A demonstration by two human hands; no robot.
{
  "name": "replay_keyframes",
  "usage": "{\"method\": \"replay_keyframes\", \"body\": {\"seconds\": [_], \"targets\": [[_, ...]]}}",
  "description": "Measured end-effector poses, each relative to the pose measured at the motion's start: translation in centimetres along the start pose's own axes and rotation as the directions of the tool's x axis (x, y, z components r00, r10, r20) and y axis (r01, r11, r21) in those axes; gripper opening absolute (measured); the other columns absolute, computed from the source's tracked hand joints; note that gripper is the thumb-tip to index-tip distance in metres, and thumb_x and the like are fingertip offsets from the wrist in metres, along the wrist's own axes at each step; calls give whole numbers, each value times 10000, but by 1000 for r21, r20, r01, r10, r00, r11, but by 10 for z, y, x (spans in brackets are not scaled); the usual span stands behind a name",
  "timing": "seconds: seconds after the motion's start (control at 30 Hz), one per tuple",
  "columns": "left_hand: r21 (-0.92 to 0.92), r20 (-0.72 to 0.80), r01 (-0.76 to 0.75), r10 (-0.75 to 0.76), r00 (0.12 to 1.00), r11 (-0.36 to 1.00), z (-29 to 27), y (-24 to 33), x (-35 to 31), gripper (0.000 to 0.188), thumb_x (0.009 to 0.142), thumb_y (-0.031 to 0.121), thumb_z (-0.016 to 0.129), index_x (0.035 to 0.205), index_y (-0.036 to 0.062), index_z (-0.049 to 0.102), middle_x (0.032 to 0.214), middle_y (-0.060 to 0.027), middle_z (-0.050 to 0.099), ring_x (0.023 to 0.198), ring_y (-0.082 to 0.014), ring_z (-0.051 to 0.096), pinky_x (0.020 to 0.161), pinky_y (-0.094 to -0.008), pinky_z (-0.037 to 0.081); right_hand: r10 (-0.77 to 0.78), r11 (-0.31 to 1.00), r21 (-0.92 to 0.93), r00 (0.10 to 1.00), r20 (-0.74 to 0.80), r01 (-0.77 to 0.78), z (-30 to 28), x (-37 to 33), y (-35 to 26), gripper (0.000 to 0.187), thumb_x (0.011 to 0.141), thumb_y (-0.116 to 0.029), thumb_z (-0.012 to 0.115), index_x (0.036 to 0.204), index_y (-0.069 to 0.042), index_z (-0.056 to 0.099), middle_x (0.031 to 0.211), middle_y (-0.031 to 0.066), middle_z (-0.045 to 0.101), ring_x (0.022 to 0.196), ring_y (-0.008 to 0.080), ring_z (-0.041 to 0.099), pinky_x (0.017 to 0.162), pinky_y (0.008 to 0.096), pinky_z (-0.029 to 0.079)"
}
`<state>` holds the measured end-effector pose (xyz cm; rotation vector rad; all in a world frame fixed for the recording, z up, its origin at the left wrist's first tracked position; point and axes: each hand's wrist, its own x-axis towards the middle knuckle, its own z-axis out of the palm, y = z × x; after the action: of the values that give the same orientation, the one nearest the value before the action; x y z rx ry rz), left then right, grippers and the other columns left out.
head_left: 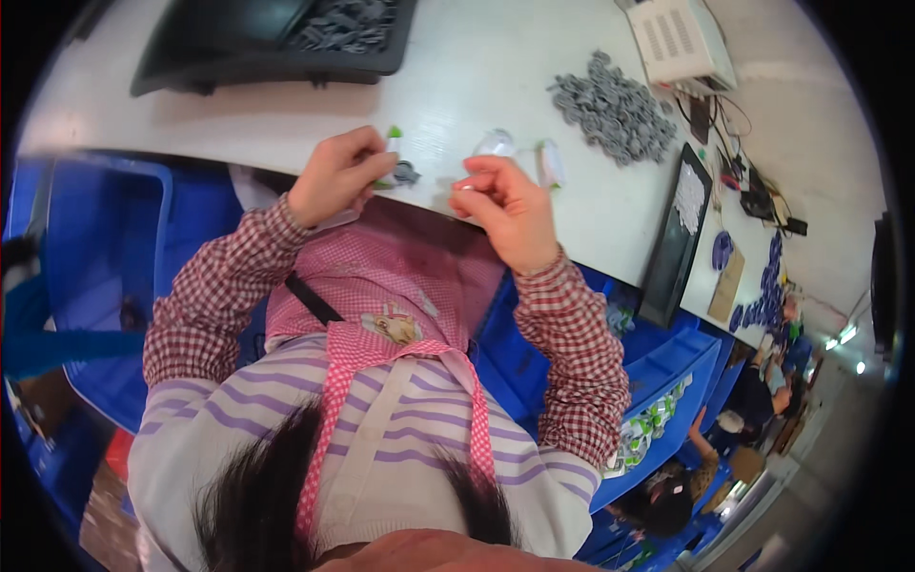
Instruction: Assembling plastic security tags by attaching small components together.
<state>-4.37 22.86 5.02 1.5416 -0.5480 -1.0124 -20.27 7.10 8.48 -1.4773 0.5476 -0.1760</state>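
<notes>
Over the table's near edge, my left hand (335, 173) is closed on a small white-and-green part (393, 145), partly hidden by the fingers. A small dark grey piece (406, 173) shows right beside its fingertips; whether it is attached to the part cannot be told. To the right, my right hand (510, 208) pinches a tiny whitish piece (466, 188) between thumb and forefinger. Just behind that hand lie a rounded, whitish, see-through piece (496, 143) and another white-and-green part (550, 164).
Grey pieces (615, 110) are heaped on the white table (457, 57). A black bin (276, 69) holds more at the far left. On the right are a black tray (658, 276) of white bits and a beige metal box (681, 43). Blue crates (686, 367) flank my lap.
</notes>
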Motion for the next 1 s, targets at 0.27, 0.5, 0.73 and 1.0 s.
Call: {"method": "replay_keyframes", "body": {"seconds": [0.27,0.5,0.73,1.0], "targets": [[-37,113,-9,13,993,999,-10,-2,4,125,855,122,563,773,38,519,586,-4,509,412,-54,432,374,-171,361,-253,783,-545,954,161,300,35,28,10,77,729,-8,653,798,-4,619,729,43,544,583,131,481,538,222,387],[0,127,-48,47,991,999,-13,-6,6,117,851,113,559,767,41,519,591,-5,511,415,-53,435,370,-169,361,-252,799,-514,950,185,312,33,34,15,55,723,-13,662,758,-5,621,726,44,527,580,141,463,523,235,372],[29,141,-45,41,989,999,-13,-5,7,97,855,100,558,785,46,520,606,1,506,425,-45,436,378,-162,370,-221,814,-497,951,217,302,30,42,18,55,716,-12,668,735,-6,617,718,45,529,574,139,459,526,235,378],[38,131,-89,83,988,995,-13,-4,9,137,811,121,570,725,49,491,551,-15,500,396,-86,438,371,-202,350,315,864,-444,942,112,-236,26,61,-3,172,691,-102,731,688,12,602,603,49,551,500,130,473,497,228,405]]}}
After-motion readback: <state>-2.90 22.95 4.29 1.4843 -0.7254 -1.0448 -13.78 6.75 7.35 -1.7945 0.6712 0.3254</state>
